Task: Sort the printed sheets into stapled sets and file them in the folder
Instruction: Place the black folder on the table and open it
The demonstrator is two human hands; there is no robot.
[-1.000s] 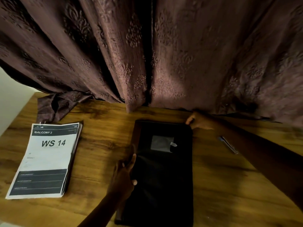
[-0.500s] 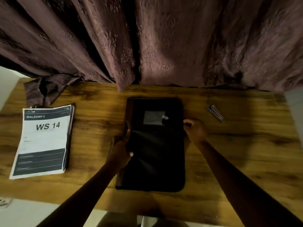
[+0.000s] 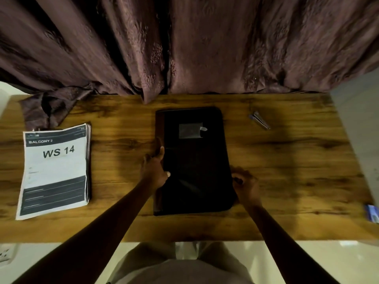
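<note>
A black zip folder (image 3: 194, 171) lies closed in the middle of the wooden table (image 3: 297, 160), a small clear label pocket near its top. My left hand (image 3: 154, 169) rests flat along the folder's left spine, fingers straight, thumb on the cover. My right hand (image 3: 245, 185) sits at the folder's right edge with its fingers curled, pinching at the zip line; the pull itself is hidden. A stack of printed sheets (image 3: 55, 171), top page reading "WS 14", lies at the left. A small metal stapler (image 3: 259, 120) lies at the back right.
A brown curtain (image 3: 184, 48) hangs along the table's far edge, with a bunched end (image 3: 47, 107) lying on the back left corner. A small blue object (image 3: 372, 216) sits at the table's right edge. My lap shows below the near edge.
My right hand has travelled from the folder's top right corner down its right edge to about mid-height. The view has tilted downward. My left hand stays on the spine.
</note>
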